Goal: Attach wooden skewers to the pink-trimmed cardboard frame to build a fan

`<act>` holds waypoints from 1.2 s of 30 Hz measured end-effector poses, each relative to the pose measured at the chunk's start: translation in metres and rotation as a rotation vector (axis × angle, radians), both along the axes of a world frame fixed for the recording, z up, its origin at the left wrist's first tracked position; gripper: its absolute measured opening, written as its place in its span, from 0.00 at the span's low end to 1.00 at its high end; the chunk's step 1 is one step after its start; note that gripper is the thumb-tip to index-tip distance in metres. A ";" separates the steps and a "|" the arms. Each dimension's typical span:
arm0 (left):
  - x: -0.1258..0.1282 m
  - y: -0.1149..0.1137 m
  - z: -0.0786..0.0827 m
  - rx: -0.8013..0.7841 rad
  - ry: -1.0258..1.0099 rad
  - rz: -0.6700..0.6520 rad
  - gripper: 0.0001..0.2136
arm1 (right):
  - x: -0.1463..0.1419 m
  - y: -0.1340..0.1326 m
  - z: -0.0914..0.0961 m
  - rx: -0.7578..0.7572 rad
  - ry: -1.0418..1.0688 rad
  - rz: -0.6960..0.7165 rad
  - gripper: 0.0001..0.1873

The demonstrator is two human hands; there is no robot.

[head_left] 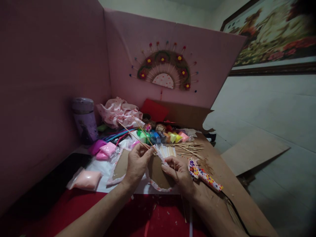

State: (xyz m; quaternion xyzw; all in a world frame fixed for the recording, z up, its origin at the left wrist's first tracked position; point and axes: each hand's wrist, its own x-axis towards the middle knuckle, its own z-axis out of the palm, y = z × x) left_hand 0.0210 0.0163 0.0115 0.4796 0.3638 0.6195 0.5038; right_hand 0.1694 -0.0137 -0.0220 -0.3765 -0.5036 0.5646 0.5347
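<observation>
The left hand (136,163) has its grip pinched shut on two wooden sticks (133,134), which slant away from it toward 10 and 11 o'clock; the right hand (179,173), just beside it at 3 o'clock, closes its grip on what looks like a clear packet (166,153) of more sticks, though the dim light blurs it; both hands hover over a cardboard piece (158,176) lying on the surface (234,197); loose sticks (187,148) lie scattered at 1 o'clock of the right hand; a row of bright clay packets (160,135) sits at 12 o'clock; a purple cup (85,119) stands at 10 o'clock against the pink board (49,82).
</observation>
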 end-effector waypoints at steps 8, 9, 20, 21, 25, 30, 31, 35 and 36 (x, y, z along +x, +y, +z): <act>-0.002 0.000 -0.002 0.063 0.004 -0.019 0.10 | 0.000 0.000 0.002 0.058 -0.028 -0.024 0.11; -0.002 0.000 -0.002 0.056 -0.003 -0.024 0.10 | 0.000 0.000 0.003 0.075 -0.038 -0.031 0.10; -0.002 -0.002 0.001 -0.032 0.005 -0.072 0.10 | 0.000 0.000 0.004 0.109 -0.062 -0.040 0.09; -0.002 -0.003 0.001 -0.030 0.001 -0.077 0.10 | -0.001 0.000 0.004 0.107 -0.061 -0.035 0.09; -0.002 -0.004 0.002 -0.024 -0.007 -0.074 0.10 | 0.000 0.000 0.003 0.066 -0.047 -0.022 0.10; -0.002 -0.004 0.003 -0.030 -0.019 -0.071 0.10 | 0.000 -0.001 0.002 0.045 -0.058 -0.036 0.11; -0.002 -0.004 0.003 -0.032 -0.024 -0.075 0.10 | 0.000 -0.001 0.002 0.044 -0.058 -0.035 0.11; -0.002 -0.005 0.002 -0.047 -0.052 -0.096 0.11 | -0.001 -0.002 0.003 0.032 -0.045 -0.022 0.11; -0.002 -0.005 0.001 -0.049 -0.058 -0.097 0.11 | -0.001 -0.002 0.003 0.030 -0.041 -0.017 0.12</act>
